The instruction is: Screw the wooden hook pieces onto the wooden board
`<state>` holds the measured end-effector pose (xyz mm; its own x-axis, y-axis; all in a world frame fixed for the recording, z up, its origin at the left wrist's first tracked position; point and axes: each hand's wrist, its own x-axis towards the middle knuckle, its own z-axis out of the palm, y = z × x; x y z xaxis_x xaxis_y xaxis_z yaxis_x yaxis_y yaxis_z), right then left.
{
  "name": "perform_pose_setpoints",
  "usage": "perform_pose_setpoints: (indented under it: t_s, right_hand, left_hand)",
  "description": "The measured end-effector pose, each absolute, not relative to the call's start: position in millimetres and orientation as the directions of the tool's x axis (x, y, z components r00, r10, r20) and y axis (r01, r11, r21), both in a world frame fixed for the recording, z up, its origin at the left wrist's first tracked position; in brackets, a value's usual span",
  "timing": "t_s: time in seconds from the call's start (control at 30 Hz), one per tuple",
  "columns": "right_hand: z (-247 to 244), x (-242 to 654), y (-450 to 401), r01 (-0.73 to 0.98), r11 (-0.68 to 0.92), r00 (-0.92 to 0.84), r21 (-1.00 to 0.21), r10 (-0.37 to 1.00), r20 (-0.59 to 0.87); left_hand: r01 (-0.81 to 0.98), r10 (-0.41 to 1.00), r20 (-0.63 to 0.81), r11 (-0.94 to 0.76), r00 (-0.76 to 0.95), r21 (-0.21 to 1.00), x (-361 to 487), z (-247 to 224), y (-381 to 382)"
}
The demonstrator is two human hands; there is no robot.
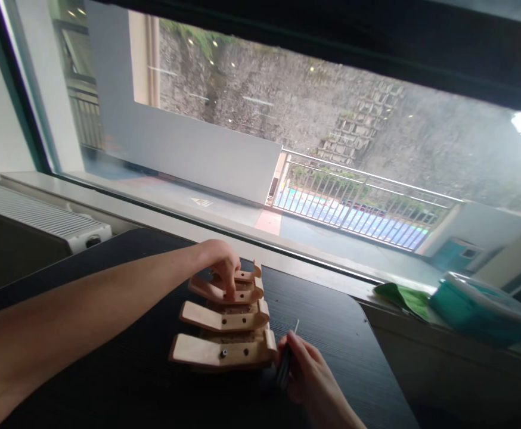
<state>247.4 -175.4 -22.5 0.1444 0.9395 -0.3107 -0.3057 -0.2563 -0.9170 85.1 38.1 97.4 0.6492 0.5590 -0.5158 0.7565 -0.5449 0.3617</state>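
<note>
A light wooden piece (236,322) made of several curved slats side by side rests on the dark table. Each of the nearer slats shows two dark holes or screws, and a bolt head stands in the left hole of the nearest one. My left hand (227,268) reaches over the far slats, with a finger pressed down at a hole in one of them; whether its fingertips hold anything small is hidden. To the right of the wood, my right hand (307,366) is closed around a dark-handled screwdriver (284,366), whose thin metal tip points up and away.
The black table (332,333) ends at a window sill. A teal plastic basin (479,307) and a green cloth (403,299) are on the sill at the right. A white radiator (41,214) stands at the left. Beyond the glass are a railing and a rock slope.
</note>
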Motion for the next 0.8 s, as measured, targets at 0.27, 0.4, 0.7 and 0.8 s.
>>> perform_pose_setpoints:
  t_s: [0.27,0.4,0.7,0.8]
  right_hand:
    - [-23,252,-175,-0.248,-0.174,0.132,-0.953,0.969,-0.211]
    - [-20,249,-171,-0.179,-0.121,0.196,-0.976,0.968,-0.156]
    - [21,241,-185,0.442,0.253,0.378,-0.861,0.818,0.434]
    - [25,227,-185,0.667,0.388,0.171,-0.636,0.751,0.638]
  left_hand:
    - [0.775,0.595,-0.504,-0.410,0.627,0.480,33,88,31]
    - [0.742,0.603,-0.504,-0.236,0.618,0.628,18,89,14]
    - [0.556,0.828,-0.025,-0.354,0.561,0.752,18,127,-10]
    - [0.601,0.854,0.006,-0.371,0.520,0.708,19,123,-13]
